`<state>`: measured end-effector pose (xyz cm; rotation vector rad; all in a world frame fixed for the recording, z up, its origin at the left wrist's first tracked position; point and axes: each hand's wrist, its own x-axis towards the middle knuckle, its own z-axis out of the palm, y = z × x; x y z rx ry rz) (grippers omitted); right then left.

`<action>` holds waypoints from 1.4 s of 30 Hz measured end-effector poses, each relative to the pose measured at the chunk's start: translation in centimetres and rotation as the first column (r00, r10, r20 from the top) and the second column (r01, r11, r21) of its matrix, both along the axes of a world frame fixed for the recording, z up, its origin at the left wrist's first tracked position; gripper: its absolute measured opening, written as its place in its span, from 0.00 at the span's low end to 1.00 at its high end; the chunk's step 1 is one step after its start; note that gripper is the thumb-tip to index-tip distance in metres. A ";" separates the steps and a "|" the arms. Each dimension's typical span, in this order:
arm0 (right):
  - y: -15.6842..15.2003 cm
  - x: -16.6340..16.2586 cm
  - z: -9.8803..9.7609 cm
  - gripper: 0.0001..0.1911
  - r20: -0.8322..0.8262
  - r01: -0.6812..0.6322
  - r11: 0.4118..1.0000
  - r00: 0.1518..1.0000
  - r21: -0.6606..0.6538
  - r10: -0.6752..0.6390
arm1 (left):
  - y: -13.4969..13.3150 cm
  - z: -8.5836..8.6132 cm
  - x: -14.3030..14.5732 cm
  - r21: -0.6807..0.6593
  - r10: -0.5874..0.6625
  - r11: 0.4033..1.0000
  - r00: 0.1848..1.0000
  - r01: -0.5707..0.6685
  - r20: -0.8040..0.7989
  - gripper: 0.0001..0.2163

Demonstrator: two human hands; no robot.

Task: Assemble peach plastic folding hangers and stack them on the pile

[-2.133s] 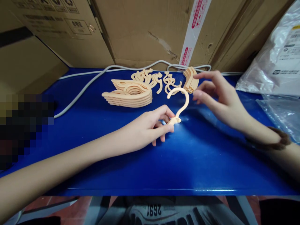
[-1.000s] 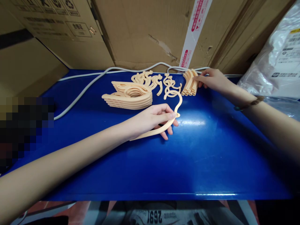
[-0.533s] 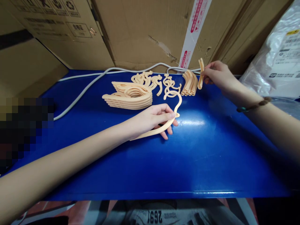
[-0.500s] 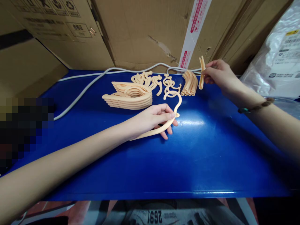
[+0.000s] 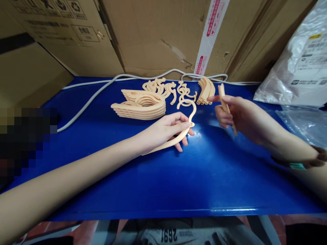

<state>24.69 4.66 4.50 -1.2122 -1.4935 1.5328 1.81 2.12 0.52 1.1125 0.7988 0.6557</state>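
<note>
Left hand pinching hanger piece, its lower arm partly hidden, right hand gripping half-covered strip

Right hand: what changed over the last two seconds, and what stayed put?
The right hand reached back to the small upright stack of peach plastic pieces, took one curved peach strip and brought it toward the left hand. The left hand kept gripping its peach hooked hanger part on the blue table.

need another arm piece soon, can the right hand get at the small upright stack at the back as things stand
Probably not freely: the right hand already grips a curved piece. The small upright stack stands just beyond its fingertips with only bare blue table between.
</note>
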 end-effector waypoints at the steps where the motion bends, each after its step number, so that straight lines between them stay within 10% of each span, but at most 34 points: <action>1: -0.3 0.0 -0.2 0.14 0.066 -0.030 0.999 0.997 0.042 0.028 | 0.0 0.0 0.0 0.001 0.002 1.000 1.000 -0.002 0.002 0.05; 17: -2.2 0.5 -1.7 0.20 0.678 -0.500 0.779 0.722 0.380 0.133 | -0.2 0.1 -0.1 0.036 0.025 0.999 1.000 -0.026 0.014 0.05; 33: -2.5 0.2 -3.4 0.12 0.737 -0.634 0.520 0.676 0.573 0.012 | -0.1 0.1 -0.2 0.017 -0.009 1.000 0.999 0.008 0.040 0.08; 42: -2.5 0.4 -3.4 0.11 0.729 -0.636 0.508 0.684 0.581 0.023 | 0.2 0.0 -0.3 -0.014 -0.023 1.000 0.999 0.024 0.043 0.06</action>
